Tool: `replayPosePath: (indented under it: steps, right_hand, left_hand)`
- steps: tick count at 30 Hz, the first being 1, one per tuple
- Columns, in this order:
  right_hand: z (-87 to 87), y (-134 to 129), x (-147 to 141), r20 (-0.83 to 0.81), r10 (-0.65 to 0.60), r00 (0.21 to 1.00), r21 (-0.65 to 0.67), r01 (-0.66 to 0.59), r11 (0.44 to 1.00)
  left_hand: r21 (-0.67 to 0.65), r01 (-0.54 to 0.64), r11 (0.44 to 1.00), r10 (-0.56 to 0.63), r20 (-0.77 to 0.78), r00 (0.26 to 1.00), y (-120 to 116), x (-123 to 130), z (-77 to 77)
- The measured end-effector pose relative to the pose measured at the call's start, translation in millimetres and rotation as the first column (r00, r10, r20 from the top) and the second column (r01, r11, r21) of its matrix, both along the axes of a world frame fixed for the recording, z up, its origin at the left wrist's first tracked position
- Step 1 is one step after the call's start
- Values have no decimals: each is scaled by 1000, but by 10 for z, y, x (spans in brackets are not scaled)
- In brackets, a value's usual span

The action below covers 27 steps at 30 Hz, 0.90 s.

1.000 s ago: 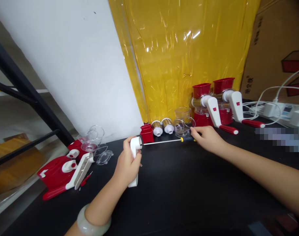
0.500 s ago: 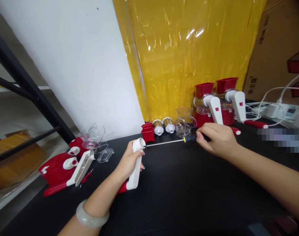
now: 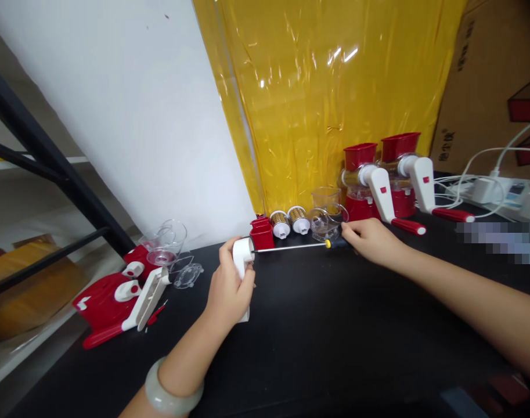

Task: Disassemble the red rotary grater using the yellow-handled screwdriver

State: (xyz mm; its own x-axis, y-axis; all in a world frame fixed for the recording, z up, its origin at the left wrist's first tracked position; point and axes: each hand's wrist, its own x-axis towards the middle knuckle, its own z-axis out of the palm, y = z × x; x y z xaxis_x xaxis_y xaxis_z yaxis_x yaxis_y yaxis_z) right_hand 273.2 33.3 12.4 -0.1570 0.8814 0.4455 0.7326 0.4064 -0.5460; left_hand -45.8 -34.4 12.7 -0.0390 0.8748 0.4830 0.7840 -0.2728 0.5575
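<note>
In our left hand (image 3: 230, 284) we hold a white crank (image 3: 242, 251) above the surface (image 3: 317, 337); in our right hand (image 3: 371, 239), a long screwdriver (image 3: 295, 248), its tip at the crank's round end. Along the far edge we see small red parts (image 3: 262, 237), two grater drums (image 3: 298, 220), clear plastic pieces (image 3: 327, 220) and two red grinders (image 3: 359, 209). Near the left edge lie red bases (image 3: 103, 293) and a second crank (image 3: 150, 303). Toward the far right corner sits a power strip (image 3: 512, 196).

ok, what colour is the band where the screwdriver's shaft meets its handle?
Yellow: the band on the screwdriver. Head view, the only one.
</note>
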Motion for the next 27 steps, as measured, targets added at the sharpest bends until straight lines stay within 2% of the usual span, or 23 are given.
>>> replayPosePath:
  steps: [2,4,8,10,11,13,15,17,19,21,23,24,25,27]
  right_hand:
    - [9,-49,-2,72,-13,997,207,-2,978]
    - [3,-86,10,140,-44,989,397,-16,918]
    - [-17,-153,64,234,-134,963,692,-68,719]
    - [-14,-196,94,271,-171,947,765,-104,636]
    - [-10,-218,104,283,-185,941,782,-114,613]
    - [3,-259,109,291,-196,936,791,-120,600]
    - [15,-283,88,272,-193,943,780,-98,618]
    - [22,-275,49,209,-156,965,744,-54,667]
    - [25,-224,15,105,-79,991,648,-8,762]
    - [20,-134,3,-11,3,1000,460,2,888]
    - [8,-29,15,-112,41,993,172,-21,985]
    - [-1,18,25,-157,38,987,7,-37,999]
    - [-11,57,35,-197,26,980,-150,-56,987]
    - [-31,95,43,-225,6,974,-313,-79,947]
  left_hand:
    - [-20,13,1000,-13,38,999,11,-17,-5]
    - [-40,34,999,-31,83,996,24,-30,-13]
    - [-88,106,990,-81,247,966,56,-26,-14]
    - [-133,182,974,-119,383,916,74,-10,-1]
    - [-159,221,962,-129,448,885,83,-1,7]
    - [-209,272,939,-122,537,834,100,12,20]
    - [-239,289,927,-108,567,816,112,13,21]
    - [-234,271,933,-105,544,832,118,4,9]
    - [-194,218,957,-109,456,883,112,-12,-9]
    - [-127,142,982,-96,313,945,89,-25,-22]
    - [-44,82,996,-73,169,983,53,-29,-23]
    - [-3,68,998,-67,109,992,32,-28,-19]
    - [31,65,997,-66,57,996,12,-24,-14]
    - [71,72,995,-71,-18,997,-20,-18,-2]
